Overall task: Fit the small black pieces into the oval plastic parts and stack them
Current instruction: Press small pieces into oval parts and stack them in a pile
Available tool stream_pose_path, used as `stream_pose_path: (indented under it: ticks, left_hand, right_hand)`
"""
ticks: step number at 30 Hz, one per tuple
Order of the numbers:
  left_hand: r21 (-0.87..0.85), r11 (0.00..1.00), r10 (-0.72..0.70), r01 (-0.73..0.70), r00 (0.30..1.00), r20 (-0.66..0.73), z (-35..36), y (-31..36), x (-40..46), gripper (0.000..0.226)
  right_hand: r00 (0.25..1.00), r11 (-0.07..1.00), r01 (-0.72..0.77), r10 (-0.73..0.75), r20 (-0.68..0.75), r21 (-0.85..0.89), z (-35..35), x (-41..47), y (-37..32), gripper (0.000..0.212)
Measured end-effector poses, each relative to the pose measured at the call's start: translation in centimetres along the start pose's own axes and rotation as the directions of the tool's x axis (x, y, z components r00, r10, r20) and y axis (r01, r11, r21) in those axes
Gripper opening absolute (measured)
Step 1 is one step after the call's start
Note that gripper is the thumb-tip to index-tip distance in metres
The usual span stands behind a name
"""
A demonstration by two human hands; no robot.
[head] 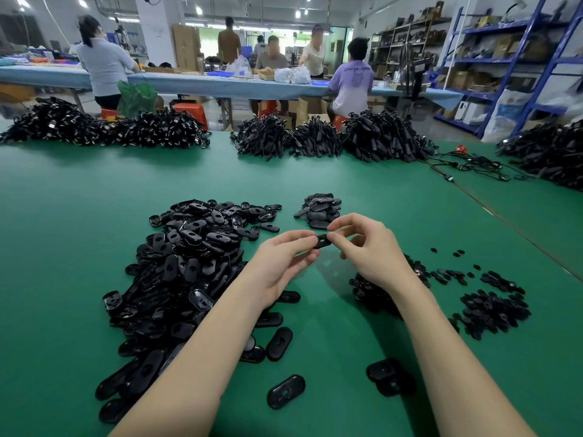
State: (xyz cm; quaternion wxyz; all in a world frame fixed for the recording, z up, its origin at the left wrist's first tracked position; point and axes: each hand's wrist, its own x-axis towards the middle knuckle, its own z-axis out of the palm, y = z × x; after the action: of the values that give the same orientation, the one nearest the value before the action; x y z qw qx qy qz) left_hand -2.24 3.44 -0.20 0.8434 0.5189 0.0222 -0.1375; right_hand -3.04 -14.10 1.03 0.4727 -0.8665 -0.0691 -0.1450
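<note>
Black and glossy, one oval plastic part point(321, 241) sits raised above the green counter point(79, 216), pinched at its left end by the left hand point(280, 263) and at its right end by the curled fingertips of the right hand point(366, 247). A large heap of oval plastic parts point(189, 263) lies left, a small finished stack point(320, 209) beyond, small black pieces point(492, 307) right.

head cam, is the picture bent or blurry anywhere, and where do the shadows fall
Head view: wide-angle bend, so the green table edge and blue shelves curve near the frame sides; faces at the back are blurred; the left hand and right hand gripping the oval part are sharp; soft overhead light puts a faint shadow under the hands; mild glare on the pile of oval parts.
</note>
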Motion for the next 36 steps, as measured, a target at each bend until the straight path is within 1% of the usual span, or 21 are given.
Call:
stream_pose_path:
  ticks: [4, 9, 12, 16, 18, 19, 21, 23, 25, 28, 31, 33, 36]
  left_hand:
    - [-0.079, 0.997, -0.021, 0.022, 1.0, 0.01, -0.2, 0.0, 0.2, 0.006]
    - [-0.131, 0.99, -0.047, 0.048, 0.999, 0.009, -0.3, -0.1, 0.3, 0.006]
    - [-0.119, 0.992, -0.048, 0.048, 0.999, 0.007, -0.3, -0.1, 0.3, 0.007]
    - [-0.092, 0.994, -0.05, 0.05, 0.999, 0.005, -0.3, -0.2, 0.2, 0.007]
    - [-0.093, 0.994, -0.051, 0.05, 0.999, -0.001, -0.3, -0.2, 0.1, 0.006]
    - [-0.098, 0.994, -0.049, 0.048, 0.999, -0.003, -0.3, -0.1, 0.1, 0.006]
    - [-0.105, 0.994, -0.043, 0.043, 0.999, -0.001, -0.3, 0.1, 0.1, 0.006]
    - [-0.095, 0.995, -0.032, 0.033, 0.999, 0.012, -0.2, 0.2, 0.1, 0.007]
    - [-0.076, 0.997, -0.019, 0.021, 0.999, 0.027, -0.1, 0.3, 0.0, 0.007]
    - [-0.056, 0.998, -0.007, 0.01, 0.999, 0.039, -0.1, 0.3, -0.1, 0.007]
    - [-0.055, 0.998, -0.006, 0.008, 0.999, 0.044, 0.0, 0.3, -0.1, 0.014]
    - [-0.052, 0.999, -0.004, 0.007, 0.999, 0.05, -0.1, 0.3, -0.2, 0.02]
    - [-0.062, 0.998, -0.002, 0.005, 0.999, 0.053, -0.1, 0.4, -0.2, 0.021]
  right_hand:
    - [0.994, 0.992, 0.107, -0.109, -0.021, -0.069, 0.4, 0.1, 0.1, 0.015]
    - [0.979, 0.958, 0.199, -0.203, 0.001, -0.205, 0.4, 0.2, 0.0, 0.015]
    - [0.981, 0.95, 0.196, -0.191, 0.042, -0.243, 0.2, 0.3, -0.5, 0.02]
    - [0.987, 0.966, 0.15, -0.135, 0.083, -0.211, -0.2, 0.1, -1.0, 0.021]
    - [0.994, 0.985, 0.091, -0.081, 0.075, -0.149, -0.3, 0.0, -1.0, 0.017]
    - [0.998, 0.996, 0.034, -0.029, 0.064, -0.08, -0.4, 0.0, -1.0, 0.014]
    - [0.991, 0.982, -0.127, 0.119, 0.065, 0.14, -0.6, -0.1, -1.0, 0.008]
    - [0.963, 0.891, -0.269, 0.244, 0.113, 0.365, -0.9, -0.1, -0.9, 0.005]
    - [0.932, 0.786, -0.362, 0.324, 0.165, 0.501, -1.1, 0.1, -0.8, 0.005]
    - [0.883, 0.659, -0.462, 0.4, 0.244, 0.593, -1.3, 0.3, -0.6, 0.01]
    - [0.855, 0.559, -0.504, 0.43, 0.29, 0.658, -1.4, 0.4, -0.5, 0.012]
    - [0.853, 0.545, -0.508, 0.425, 0.302, 0.668, -1.5, 0.5, -0.4, 0.014]
    - [0.854, 0.538, -0.51, 0.406, 0.325, 0.671, -1.5, 0.5, -0.3, 0.016]
